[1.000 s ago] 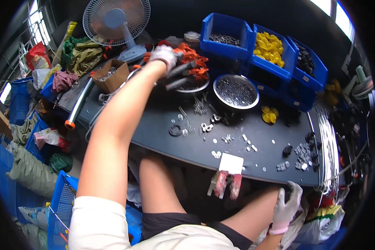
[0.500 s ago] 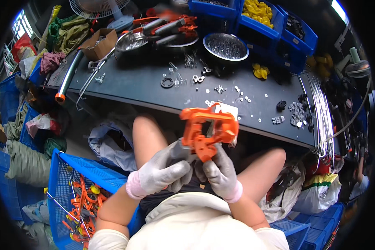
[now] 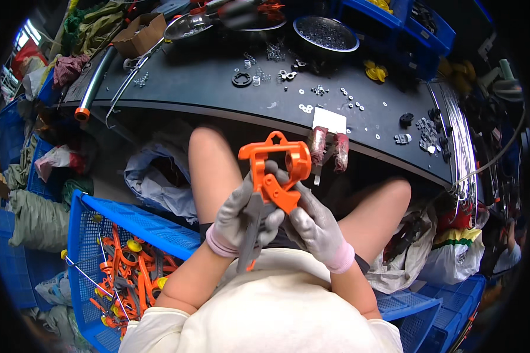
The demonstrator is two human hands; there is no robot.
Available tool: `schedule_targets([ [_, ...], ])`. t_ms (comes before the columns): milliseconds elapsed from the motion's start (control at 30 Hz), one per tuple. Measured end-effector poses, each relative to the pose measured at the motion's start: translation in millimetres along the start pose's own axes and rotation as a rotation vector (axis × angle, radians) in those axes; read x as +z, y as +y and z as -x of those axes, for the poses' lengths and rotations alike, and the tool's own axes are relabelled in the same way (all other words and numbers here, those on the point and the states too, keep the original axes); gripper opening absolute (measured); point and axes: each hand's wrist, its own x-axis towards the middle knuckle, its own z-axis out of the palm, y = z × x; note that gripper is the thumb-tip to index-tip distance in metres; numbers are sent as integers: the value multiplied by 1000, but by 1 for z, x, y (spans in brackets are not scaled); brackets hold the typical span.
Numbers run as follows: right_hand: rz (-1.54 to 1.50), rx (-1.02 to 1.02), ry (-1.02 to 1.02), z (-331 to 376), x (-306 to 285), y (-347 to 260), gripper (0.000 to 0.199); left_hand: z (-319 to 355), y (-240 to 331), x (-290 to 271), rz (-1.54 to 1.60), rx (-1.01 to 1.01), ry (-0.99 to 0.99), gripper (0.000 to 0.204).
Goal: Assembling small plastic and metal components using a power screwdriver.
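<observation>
Over my lap I hold an orange plastic clamp head [image 3: 258, 162] with a grey handle [image 3: 252, 229] that points down toward my body. My left hand [image 3: 229, 217], in a grey-white glove with a pink cuff, is closed around the lower part near the handle. My right hand [image 3: 321, 226], gloved the same way, pinches the orange lever [image 3: 285, 200] at the lower right. A ring-shaped opening shows at the head's right side. The fingers behind the part are partly hidden.
The dark table [image 3: 188, 88] carries springs, small washers, a black ring [image 3: 241, 79] and metal bowls [image 3: 325, 33]. A fixture with two red-wrapped posts [image 3: 318, 144] juts from its front edge. A blue crate [image 3: 135, 220] of orange-grey parts stands at my left.
The clamp head has turned and shifted slightly left, and its grey handle now shows pointing down. The wrapped posts, mostly hidden before, are visible. My view has shifted down a little.
</observation>
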Motion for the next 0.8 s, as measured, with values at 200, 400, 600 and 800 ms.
schedule_targets([
  [200,556,-54,-244,-34,-1,-17,63,16,22,7,19,97,-82,50],
  [400,1088,-535,217,-180,-41,-79,17,28,44,15,-103,283,149,44],
  [600,1494,-476,111,-266,-63,-72,13,10,63,23,-641,492,410,37],
  [800,1316,-631,60,-228,-56,-88,12,-39,80,22,-1090,678,571,38],
])
